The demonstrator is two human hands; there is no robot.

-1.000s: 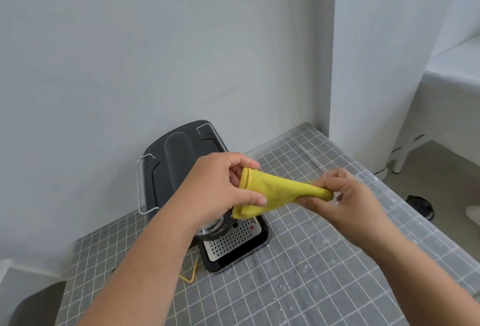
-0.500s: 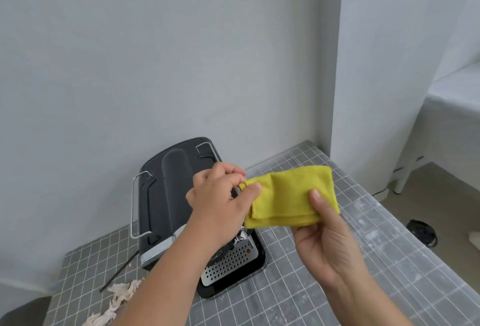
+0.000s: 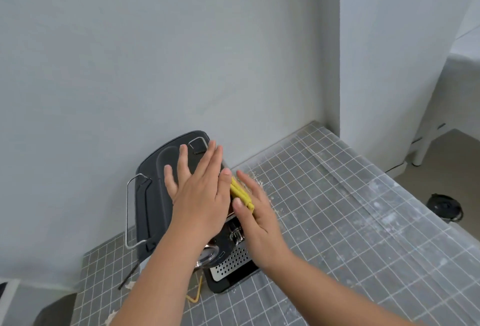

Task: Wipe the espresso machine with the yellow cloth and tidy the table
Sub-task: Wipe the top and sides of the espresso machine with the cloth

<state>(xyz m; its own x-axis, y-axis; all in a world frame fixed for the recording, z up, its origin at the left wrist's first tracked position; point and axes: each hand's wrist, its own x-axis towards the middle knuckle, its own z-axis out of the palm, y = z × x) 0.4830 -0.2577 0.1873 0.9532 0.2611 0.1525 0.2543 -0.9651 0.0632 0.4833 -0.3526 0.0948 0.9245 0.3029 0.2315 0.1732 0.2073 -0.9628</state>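
Yellow cloth [image 3: 241, 193], folded and nubby, pressed edge-on between flat left hand [image 3: 200, 196] and right hand [image 3: 255, 211], fingers straight, above the dark smooth espresso machine [image 3: 153, 196] on the gridded worktop [image 3: 337, 222].

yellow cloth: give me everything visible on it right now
The yellow cloth shows only as a narrow folded strip, soft and fuzzy-looking like microfibre, layered edges facing the camera. It sits sandwiched between the left hand and the right hand, both with straight fingers, at the right side of the black espresso machine. The rest is hidden.
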